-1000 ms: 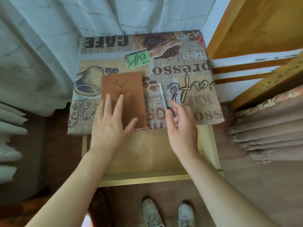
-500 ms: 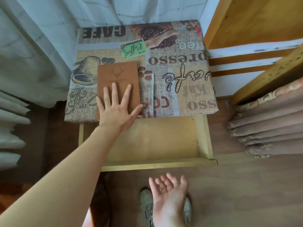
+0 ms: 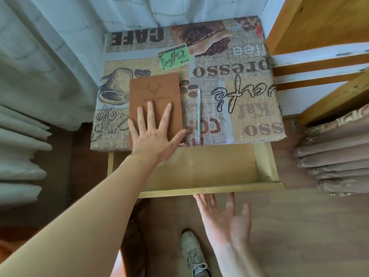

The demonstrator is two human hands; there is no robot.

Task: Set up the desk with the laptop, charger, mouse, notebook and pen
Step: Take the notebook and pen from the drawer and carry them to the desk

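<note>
A brown notebook with a stamped deer head lies on the desk, which is covered by a coffee-print cloth. My left hand rests flat on the notebook's near half, fingers spread. A white pen lies just right of the notebook, parallel to it. Below the desk top a wooden drawer stands pulled out and empty. My right hand hovers open, palm up, with its fingertips at the drawer's front edge. No laptop, charger or mouse is in view.
Pale curtains hang at the left and behind the desk. A wooden shelf frame stands at the right, with folded brown fabric stacked beside it. One shoe shows on the wooden floor below the drawer.
My right hand left the pen on the desk, dropped toward the floor, then rose to the drawer's front edge. My left hand stayed flat on the notebook.
</note>
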